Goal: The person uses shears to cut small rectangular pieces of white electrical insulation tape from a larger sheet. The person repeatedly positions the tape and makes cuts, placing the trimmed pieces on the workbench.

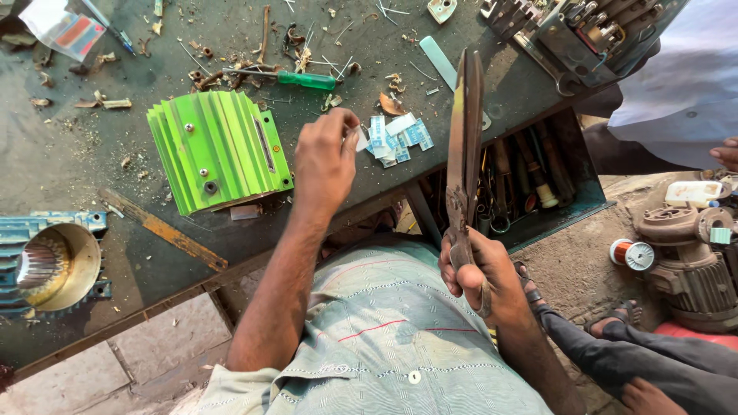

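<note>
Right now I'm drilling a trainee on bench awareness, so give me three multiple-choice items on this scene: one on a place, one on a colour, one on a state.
1. Where does the ribbed bright green metal motor housing lie?
A. on the dark workbench, beside the left hand
B. in the open tool drawer
C. on the ground

2. What colour is the handle of the screwdriver?
A. red
B. green
C. yellow

3. How are the long rusty metal shears held?
A. lying flat on the bench
B. hanging from a hook
C. gripped at the handles by the right hand, blades shut and pointing away from the person

Key: 1 A, the housing sits on the bench just beside the left hand. 2 B, the handle is clear green. 3 C, the right hand wraps the handles and the blades lie together.
</note>
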